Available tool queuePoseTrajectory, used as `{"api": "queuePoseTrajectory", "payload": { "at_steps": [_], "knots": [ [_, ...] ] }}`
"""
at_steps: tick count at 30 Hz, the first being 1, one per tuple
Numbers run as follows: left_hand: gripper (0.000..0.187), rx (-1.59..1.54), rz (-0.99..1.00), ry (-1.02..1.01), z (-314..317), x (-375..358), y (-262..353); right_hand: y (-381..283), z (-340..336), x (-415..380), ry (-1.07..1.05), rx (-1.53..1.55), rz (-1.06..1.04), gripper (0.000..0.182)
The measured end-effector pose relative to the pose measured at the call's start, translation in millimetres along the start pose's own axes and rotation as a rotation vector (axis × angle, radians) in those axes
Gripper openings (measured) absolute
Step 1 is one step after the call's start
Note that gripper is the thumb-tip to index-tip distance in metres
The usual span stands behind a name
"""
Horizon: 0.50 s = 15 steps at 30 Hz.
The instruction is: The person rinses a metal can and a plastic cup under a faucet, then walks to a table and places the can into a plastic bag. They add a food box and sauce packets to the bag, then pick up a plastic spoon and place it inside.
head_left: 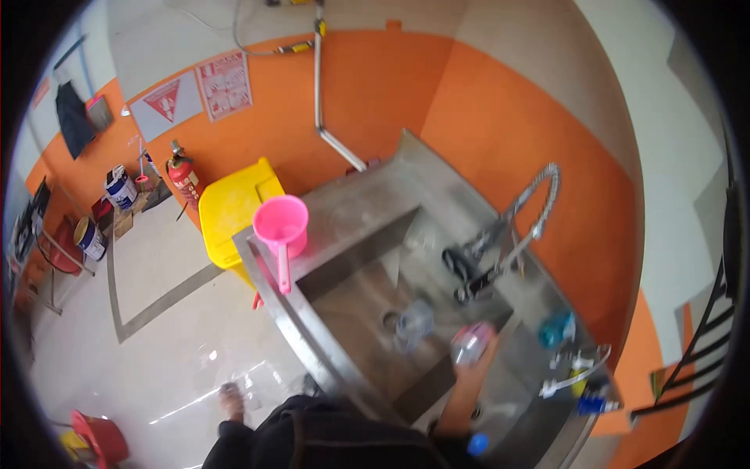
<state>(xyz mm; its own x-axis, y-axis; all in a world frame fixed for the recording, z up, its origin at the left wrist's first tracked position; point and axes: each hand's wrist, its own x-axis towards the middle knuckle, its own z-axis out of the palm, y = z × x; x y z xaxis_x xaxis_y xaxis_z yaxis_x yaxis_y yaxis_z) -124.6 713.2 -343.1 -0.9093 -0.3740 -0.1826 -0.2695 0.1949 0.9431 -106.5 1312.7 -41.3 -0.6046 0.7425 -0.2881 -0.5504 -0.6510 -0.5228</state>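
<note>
A clear, roundish item (469, 345) is held in my right hand (486, 344), over the right part of the metal sink (344, 309). Blur hides exactly what it is. In the basin near the drain lies a transparent container (415, 322), apart from my hand. My left hand (232, 402) hangs low beside my body, above the floor and away from the sink; its fingers are too blurred to make out. On the sink's left corner stands a pink dipper (281, 222), its handle pointing toward me.
The sprayer tap (476, 270) rises at the sink's back edge. Bottles, one of them teal (556, 330), stand at the right. Left of the sink is a yellow bin (234, 207), with a fire extinguisher (184, 180) behind. A red bucket (101, 439) sits lower left.
</note>
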Motion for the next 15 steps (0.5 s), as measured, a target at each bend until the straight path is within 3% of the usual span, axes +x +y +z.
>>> {"api": "queuePoseTrajectory", "payload": {
  "at_steps": [1,3,4,5,6,8,9,11,12,13,15],
  "knots": [
    [0.024,0.303,-0.219,0.129,7,9,1,-10,31,-23,-0.242,-0.214,0.322,0.031],
    [0.023,0.721,-0.004,0.174,-13,8,-1,-4,-23,-5,-0.087,-0.855,-0.44,0.028],
    [0.023,0.884,0.104,0.195,7,6,-4,-14,-55,30,-0.334,-0.391,-0.252,0.025],
    [0.025,0.454,-0.004,0.143,2,-9,-2,-22,-20,28,-0.484,0.055,0.011,0.022],
    [0.016,-0.07,0.002,0.004,6,-3,5,-19,4,1,-0.178,0.089,0.063,0.019],
    [0.024,0.874,0.248,0.401,10,-2,-8,-22,7,11,-0.044,0.146,0.113,0.019],
    [0.017,0.472,-0.166,0.117,-1,6,-9,-14,-7,16,0.008,-0.214,-0.205,0.018],
    [0.017,0.241,-0.063,0.062,-14,-11,1,-23,15,7,0.052,0.169,-0.025,0.021],
    [0.017,0.082,0.004,0.071,3,-3,5,-25,29,-6,-0.244,-0.122,0.184,0.018],
    [0.016,0.133,0.006,0.073,-15,2,-1,-10,-8,34,-0.224,0.113,0.064,0.022],
    [0.016,0.236,0.01,0.077,-38,6,6,-12,-44,36,0.066,-0.006,-0.204,0.02]
  ]
}}
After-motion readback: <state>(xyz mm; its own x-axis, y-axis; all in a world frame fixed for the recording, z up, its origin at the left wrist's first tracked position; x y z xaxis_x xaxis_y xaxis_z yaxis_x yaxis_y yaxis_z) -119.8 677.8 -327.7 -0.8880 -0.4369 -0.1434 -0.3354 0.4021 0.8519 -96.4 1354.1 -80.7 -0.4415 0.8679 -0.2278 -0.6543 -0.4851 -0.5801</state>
